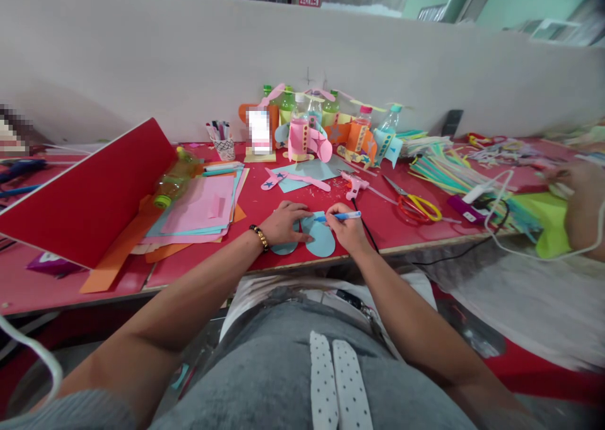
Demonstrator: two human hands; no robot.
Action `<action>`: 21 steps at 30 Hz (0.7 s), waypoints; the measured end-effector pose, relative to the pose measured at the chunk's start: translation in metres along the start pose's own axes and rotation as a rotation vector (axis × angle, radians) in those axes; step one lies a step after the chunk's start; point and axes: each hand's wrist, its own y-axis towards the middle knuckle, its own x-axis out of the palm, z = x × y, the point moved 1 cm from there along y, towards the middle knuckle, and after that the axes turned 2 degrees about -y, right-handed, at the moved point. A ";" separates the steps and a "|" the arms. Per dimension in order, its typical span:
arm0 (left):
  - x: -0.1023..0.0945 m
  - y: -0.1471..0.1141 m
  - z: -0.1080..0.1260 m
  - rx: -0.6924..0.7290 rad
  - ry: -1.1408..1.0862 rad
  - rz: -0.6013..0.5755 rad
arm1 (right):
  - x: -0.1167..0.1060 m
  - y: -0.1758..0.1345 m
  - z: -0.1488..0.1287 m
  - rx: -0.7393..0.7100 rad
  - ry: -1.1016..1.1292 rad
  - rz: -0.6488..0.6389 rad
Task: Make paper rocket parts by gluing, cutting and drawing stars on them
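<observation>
Two rounded light-blue paper pieces (pixel 321 241) lie side by side on the red table near its front edge. My left hand (pixel 286 224) rests flat over them with its fingers stretched out, partly hiding the left piece. In my right hand (pixel 348 228) is a blue pen (pixel 348 215), gripped between thumb and fingers, its tip end over the upper part of the right piece. Just beyond my hands lie a pink paper propeller (pixel 295 179) with blue stars and a pink hot glue gun (pixel 353 185).
Scissors (pixel 416 207) with red and yellow handles lie to the right. Decorated plastic bottles (pixel 302 130) stand at the back beside a pen cup (pixel 222 145). Stacked coloured paper (pixel 198 209) and a leaning red board (pixel 94 190) occupy the left. Another person's arm (pixel 586 203) reaches in at right.
</observation>
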 end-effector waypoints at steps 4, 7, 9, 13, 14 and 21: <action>-0.001 0.000 0.001 -0.005 -0.003 0.000 | 0.001 0.000 0.000 -0.003 -0.017 -0.001; -0.001 -0.001 0.001 -0.006 -0.008 0.000 | 0.001 0.000 -0.001 -0.010 -0.021 -0.008; 0.000 -0.001 0.001 -0.009 -0.013 0.001 | 0.000 -0.001 -0.002 -0.013 -0.020 -0.013; 0.000 -0.001 0.000 -0.011 -0.018 0.004 | 0.000 -0.003 -0.004 -0.026 -0.016 -0.029; 0.000 -0.001 0.000 -0.009 -0.015 0.002 | 0.000 -0.004 -0.005 -0.030 -0.014 -0.035; -0.001 -0.001 0.001 0.002 0.017 -0.014 | -0.002 -0.008 -0.013 -0.038 0.037 -0.125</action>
